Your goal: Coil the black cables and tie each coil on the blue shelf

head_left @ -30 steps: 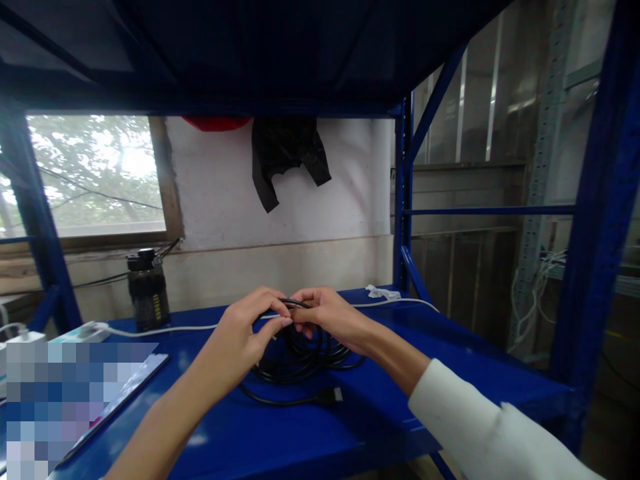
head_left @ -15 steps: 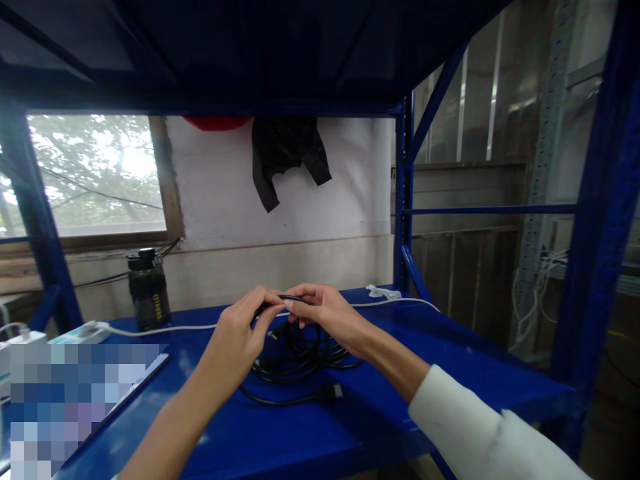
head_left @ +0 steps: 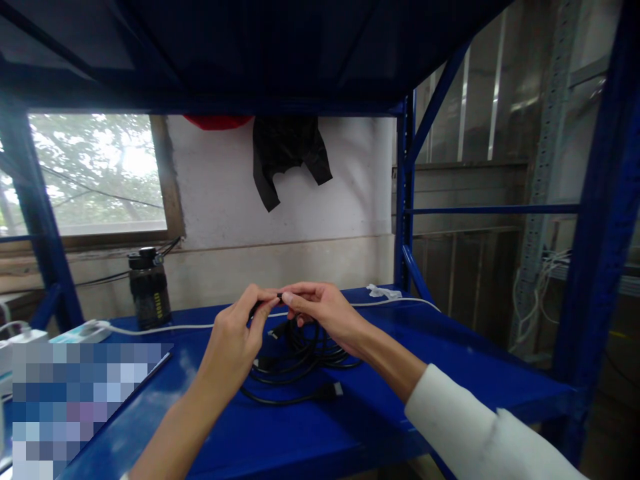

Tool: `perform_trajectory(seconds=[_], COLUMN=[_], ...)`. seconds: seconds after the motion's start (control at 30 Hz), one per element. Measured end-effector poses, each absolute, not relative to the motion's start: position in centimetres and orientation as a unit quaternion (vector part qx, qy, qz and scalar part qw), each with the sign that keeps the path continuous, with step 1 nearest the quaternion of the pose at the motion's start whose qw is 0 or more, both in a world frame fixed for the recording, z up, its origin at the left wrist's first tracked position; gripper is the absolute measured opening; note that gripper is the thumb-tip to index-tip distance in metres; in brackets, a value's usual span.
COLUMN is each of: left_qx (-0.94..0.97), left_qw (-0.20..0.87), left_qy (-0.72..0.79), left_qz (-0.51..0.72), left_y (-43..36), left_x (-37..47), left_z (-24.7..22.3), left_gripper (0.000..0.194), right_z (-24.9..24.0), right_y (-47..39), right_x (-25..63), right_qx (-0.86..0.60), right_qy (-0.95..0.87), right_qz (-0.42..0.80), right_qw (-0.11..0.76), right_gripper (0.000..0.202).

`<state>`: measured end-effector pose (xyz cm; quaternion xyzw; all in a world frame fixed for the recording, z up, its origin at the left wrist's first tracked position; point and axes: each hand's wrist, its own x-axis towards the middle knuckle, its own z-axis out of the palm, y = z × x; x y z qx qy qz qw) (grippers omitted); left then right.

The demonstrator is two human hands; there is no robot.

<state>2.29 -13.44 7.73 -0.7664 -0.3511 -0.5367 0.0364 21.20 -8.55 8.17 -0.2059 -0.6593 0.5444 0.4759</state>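
Note:
My left hand (head_left: 245, 317) and my right hand (head_left: 323, 308) meet just above the shelf, thumbs and fingertips pinched close together. Between them they grip a thin black cord (head_left: 279, 296), of which only a short bit shows. Whether it joins the coil below is hidden by my fingers. Beneath my hands lies a loosely coiled black cable (head_left: 300, 370) with several ends showing. One flat plug with a metal tip (head_left: 330, 391) points right in front of the coil. Another metal-tipped plug (head_left: 274, 333) sits behind, just under my fingers.
The blue metal shelf (head_left: 400, 400) carries a dark water bottle (head_left: 149, 290) at the back left. A power strip (head_left: 83, 331) and a blurred-out flat object (head_left: 90, 407) lie left. A white cable (head_left: 170, 328) runs along the back, near crumpled clear plastic (head_left: 384, 292). Blue posts and an upper shelf frame the space.
The black cord arched over my right fingertips before; now only a short bit shows between both hands. My left hand has shifted slightly left. The coil stays put.

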Motion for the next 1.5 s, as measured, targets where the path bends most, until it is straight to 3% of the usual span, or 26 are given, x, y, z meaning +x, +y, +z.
perform_trajectory(seconds=[0.5, 0.73, 1.2, 1.5], left_qx=[-0.730, -0.707, -0.703, -0.696], left_qw=[0.016, 0.003, -0.001, -0.001], left_qy=[-0.392, -0.400, -0.402, -0.427], left_qz=[-0.559, -0.584, -0.587, -0.577], left_y=[-13.2, -13.0, -12.9, -13.1], left_x=[3.1, 3.4, 2.9, 2.9], left_z=[8.2, 8.4, 8.2, 8.1], left_gripper=[0.012, 0.010, 0.014, 0.014], right_z=[8.4, 8.5, 8.4, 8.3], right_y=[-7.9, -8.2, -9.1, -9.2], right_x=[20.4, 20.0, 19.2, 19.4], right_qx=[-0.246, -0.238, -0.239, -0.171], right_qy=[-0.661, -0.638, -0.617, -0.681], right_qz=[0.475, 0.478, 0.474, 0.450], right_qw=[0.526, 0.554, 0.581, 0.552], right_gripper=[0.033, 0.051, 0.036, 0.028])
